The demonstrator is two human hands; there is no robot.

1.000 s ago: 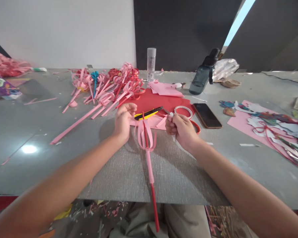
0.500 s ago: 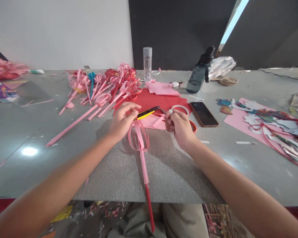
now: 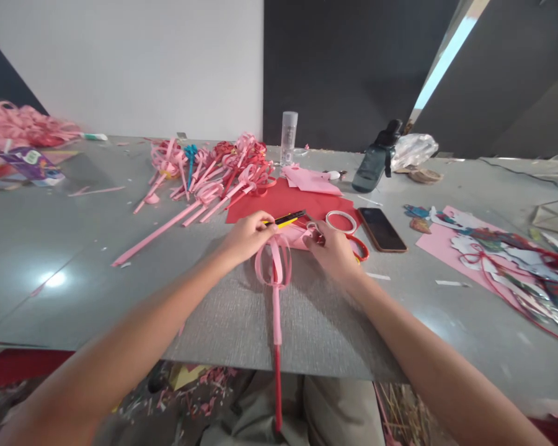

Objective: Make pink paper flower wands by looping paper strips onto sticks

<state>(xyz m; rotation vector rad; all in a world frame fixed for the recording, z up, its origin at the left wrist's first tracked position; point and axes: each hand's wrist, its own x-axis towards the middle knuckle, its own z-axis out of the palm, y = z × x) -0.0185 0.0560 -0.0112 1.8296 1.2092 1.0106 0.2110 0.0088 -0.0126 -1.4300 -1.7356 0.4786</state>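
Note:
My left hand (image 3: pixel 251 235) is closed round a yellow-and-black utility knife (image 3: pixel 288 218), its tip pointing right. Just below those fingers is a looped pink paper-strip flower (image 3: pixel 273 263); I cannot tell whether they touch it. Its pink stem (image 3: pixel 277 316) ends in a red stick (image 3: pixel 278 384) that reaches past the table edge towards my lap. Beside the knife's tip, my right hand (image 3: pixel 335 251) has its fingers curled together over pink paper; whatever is in them is too small to make out. A white tape roll (image 3: pixel 340 222) and a red ring-shaped thing (image 3: pixel 360 249) lie against this hand.
Red paper sheets (image 3: pixel 270 201) lie beyond my hands. Finished pink and red paper flowers (image 3: pixel 214 170) are heaped to the left. A phone (image 3: pixel 382 229), a dark bottle (image 3: pixel 374 161), a clear bottle (image 3: pixel 288 139) and pink paper with cutouts (image 3: pixel 446 244) stand or lie around.
My right hand has turned over with its fingers now lower and nearer the paper; the small white bit at its fingertips no longer shows. The view has shifted slightly; the knife stays in my left hand.

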